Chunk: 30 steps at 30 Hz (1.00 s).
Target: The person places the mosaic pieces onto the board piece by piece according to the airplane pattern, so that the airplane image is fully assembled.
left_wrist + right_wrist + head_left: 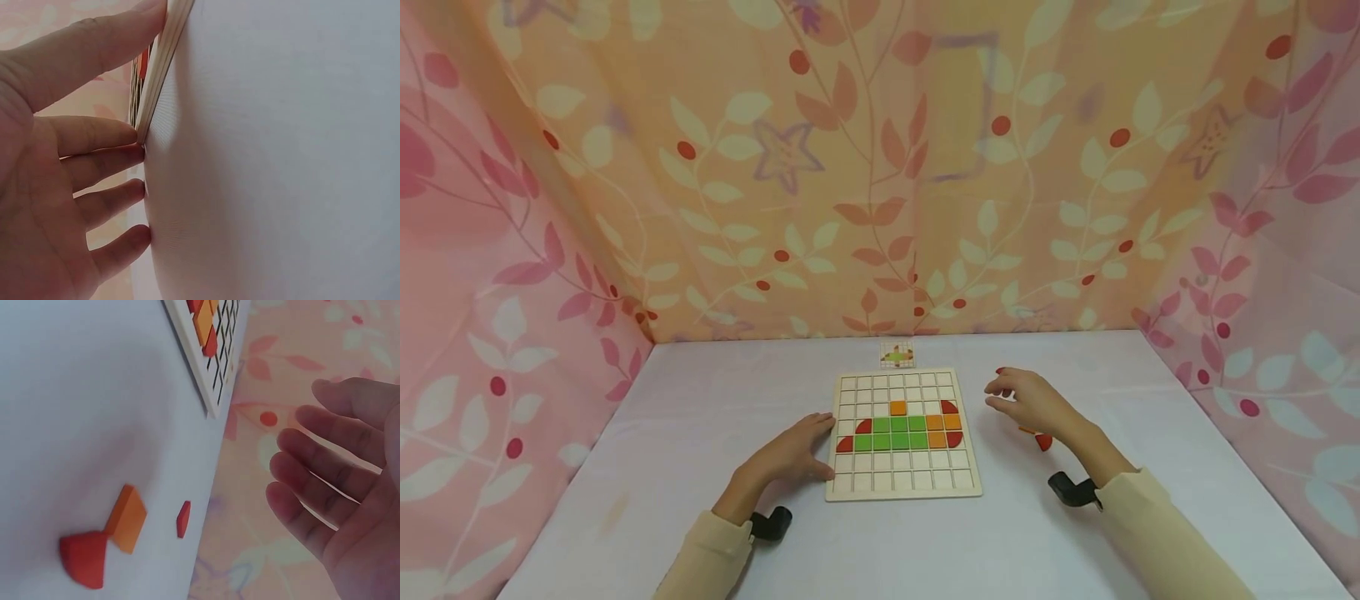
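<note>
A light wooden grid board (pixel 902 482) lies flat on the table, with green squares (pixel 898 424), orange squares (pixel 898 407) and red quarter-circle pieces (pixel 949 407) set in some of its cells. Against the board's left edge rests my left hand (pixel 786 450); the left wrist view shows its thumb and index fingertip touching the board's side. My right hand (pixel 1030 406) hovers right of the board, fingers loosely bent and holding nothing. Below it in the right wrist view lie a red quarter-circle (pixel 84 558), an orange square (pixel 127 519) and another red piece (pixel 183 519).
Just behind the board lies a small pattern card (pixel 897 355) with a coloured grid picture. A white cloth (pixel 700 392) covers the table. Floral curtains (pixel 865 208) hang behind it and on both sides. Each wrist carries a black camera mount (pixel 1072 490).
</note>
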### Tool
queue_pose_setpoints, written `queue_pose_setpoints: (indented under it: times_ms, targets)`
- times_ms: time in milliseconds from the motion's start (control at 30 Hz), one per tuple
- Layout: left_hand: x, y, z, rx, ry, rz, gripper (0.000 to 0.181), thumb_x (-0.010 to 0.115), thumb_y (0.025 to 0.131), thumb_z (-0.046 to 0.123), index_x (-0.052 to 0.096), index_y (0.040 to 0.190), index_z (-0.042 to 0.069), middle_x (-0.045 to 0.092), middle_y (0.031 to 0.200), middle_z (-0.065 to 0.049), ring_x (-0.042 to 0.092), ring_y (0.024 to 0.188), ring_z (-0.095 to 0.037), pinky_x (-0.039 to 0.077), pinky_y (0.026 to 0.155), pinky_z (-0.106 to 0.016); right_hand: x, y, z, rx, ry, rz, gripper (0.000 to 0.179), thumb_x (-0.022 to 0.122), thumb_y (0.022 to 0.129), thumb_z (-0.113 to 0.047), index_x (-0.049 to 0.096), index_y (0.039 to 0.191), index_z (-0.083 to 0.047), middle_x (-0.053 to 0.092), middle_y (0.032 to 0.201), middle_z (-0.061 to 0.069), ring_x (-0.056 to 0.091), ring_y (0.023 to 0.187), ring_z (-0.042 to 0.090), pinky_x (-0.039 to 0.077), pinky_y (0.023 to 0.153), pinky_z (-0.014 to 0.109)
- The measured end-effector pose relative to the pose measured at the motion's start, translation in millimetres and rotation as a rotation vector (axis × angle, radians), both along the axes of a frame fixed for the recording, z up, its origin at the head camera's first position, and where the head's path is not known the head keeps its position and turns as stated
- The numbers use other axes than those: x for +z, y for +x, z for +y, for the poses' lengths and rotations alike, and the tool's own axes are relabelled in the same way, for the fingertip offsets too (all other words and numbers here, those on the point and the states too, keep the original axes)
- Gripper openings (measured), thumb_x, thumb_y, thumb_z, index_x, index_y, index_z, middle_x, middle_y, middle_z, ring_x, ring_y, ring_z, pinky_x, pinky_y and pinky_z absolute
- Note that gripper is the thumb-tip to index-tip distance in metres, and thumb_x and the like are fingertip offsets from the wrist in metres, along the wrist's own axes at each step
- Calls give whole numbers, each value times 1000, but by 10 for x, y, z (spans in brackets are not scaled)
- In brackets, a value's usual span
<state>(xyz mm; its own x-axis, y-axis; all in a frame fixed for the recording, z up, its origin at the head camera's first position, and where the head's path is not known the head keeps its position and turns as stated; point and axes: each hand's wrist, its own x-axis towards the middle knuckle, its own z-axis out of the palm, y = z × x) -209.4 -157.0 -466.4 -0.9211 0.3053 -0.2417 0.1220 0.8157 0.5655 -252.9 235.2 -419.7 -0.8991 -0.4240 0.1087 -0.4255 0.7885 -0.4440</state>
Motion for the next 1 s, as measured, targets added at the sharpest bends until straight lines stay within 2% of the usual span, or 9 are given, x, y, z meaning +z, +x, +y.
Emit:
queue_pose_setpoints:
  times_ms: [367, 767, 1000]
  targets:
    - [20, 1, 13, -15, -18, 20, 88, 87, 70, 21, 44, 145, 2, 39, 154, -13, 30, 146, -35, 28, 117, -53, -128, 122, 358, -134, -61, -108, 24, 67, 91, -19, 72, 108, -2, 66, 91, 2, 57, 82, 16, 50, 66, 22]
    - [25, -24, 4, -23, -18, 19, 87, 86, 72, 20, 43, 146, 1, 36, 156, -15, 28, 147, -36, 27, 118, -53, -269, 198, 594, -170, -64, -139, 23, 67, 90, -16, 71, 107, -1, 66, 89, 2, 56, 81, 16, 48, 66, 23]
    - [26, -2, 13, -3, 13, -6, 88, 86, 71, 19, 42, 146, 1, 36, 156, -14, 26, 147, -36, 25, 119, -53, -332, 213, 640, -175, -52, -156, 22, 68, 88, -14, 71, 104, 0, 65, 86, 3, 55, 80, 16, 48, 67, 27]
